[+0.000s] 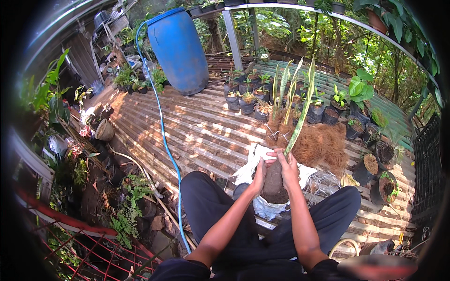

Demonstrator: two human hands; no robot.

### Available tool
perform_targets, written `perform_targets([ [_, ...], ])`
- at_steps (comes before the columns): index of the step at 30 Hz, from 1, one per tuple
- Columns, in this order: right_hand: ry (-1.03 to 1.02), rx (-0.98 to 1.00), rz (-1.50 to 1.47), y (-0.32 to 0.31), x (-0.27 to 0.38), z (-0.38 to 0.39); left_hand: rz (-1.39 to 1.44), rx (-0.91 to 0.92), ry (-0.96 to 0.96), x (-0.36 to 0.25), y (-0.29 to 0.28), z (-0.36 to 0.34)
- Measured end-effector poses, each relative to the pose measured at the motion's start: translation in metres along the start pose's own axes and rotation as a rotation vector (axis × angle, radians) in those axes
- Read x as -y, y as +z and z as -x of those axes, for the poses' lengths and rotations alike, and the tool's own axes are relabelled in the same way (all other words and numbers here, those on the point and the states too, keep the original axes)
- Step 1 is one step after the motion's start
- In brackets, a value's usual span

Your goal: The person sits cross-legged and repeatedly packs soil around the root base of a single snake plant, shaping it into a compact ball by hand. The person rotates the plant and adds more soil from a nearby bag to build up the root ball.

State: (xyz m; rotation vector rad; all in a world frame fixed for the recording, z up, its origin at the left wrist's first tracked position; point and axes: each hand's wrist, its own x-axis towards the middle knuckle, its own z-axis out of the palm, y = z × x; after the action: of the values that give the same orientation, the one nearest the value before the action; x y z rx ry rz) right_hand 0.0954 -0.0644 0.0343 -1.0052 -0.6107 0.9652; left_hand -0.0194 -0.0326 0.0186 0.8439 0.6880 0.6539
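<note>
Between my knees, a snake plant with one tall, yellow-edged leaf stands out of a dark ball of soil. My left hand presses its fingers around the left side of this soil ball. On the opposite side my right hand curls around the ball's top, at the leaf's base. Both hands hold it above an open white sack of loose dark soil. Just beyond are snake plants whose bases are wrapped in brown fibre and tied with white string.
Loose brown coconut fibre lies right of the wrapped plants, with pale string nearer me. Potted seedlings line the back and right. A blue barrel stands behind; a blue hose crosses the corrugated floor.
</note>
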Motion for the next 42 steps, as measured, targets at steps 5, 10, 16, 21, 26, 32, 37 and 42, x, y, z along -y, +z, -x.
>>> perform_targets([
  [5,-0.035,-0.247,-0.006,-0.001,0.002,-0.004,0.068,-0.006,-0.12,0.015,-0.01,-0.008],
  [10,-0.149,-0.403,-0.033,0.002,0.013,-0.005,-0.265,-0.224,0.157,0.041,-0.005,-0.01],
  [16,-0.105,-0.331,0.15,0.012,-0.001,0.005,-0.23,-0.412,0.168,0.041,0.004,-0.004],
  [21,-0.125,-0.207,0.179,0.014,0.002,0.005,0.017,-0.221,-0.028,0.025,-0.005,-0.002],
  [26,-0.308,-0.02,0.062,0.011,0.017,0.004,0.202,0.284,-0.283,0.005,-0.029,-0.007],
  [32,-0.128,-0.068,0.054,0.011,0.003,0.009,0.101,0.163,-0.384,0.003,-0.019,0.001],
  [37,-0.162,0.047,0.029,0.005,0.01,0.007,0.19,0.117,-0.455,-0.001,-0.018,0.002],
  [42,-0.245,0.145,-0.072,0.001,0.021,0.01,0.309,0.439,-0.566,0.007,-0.036,-0.012],
])
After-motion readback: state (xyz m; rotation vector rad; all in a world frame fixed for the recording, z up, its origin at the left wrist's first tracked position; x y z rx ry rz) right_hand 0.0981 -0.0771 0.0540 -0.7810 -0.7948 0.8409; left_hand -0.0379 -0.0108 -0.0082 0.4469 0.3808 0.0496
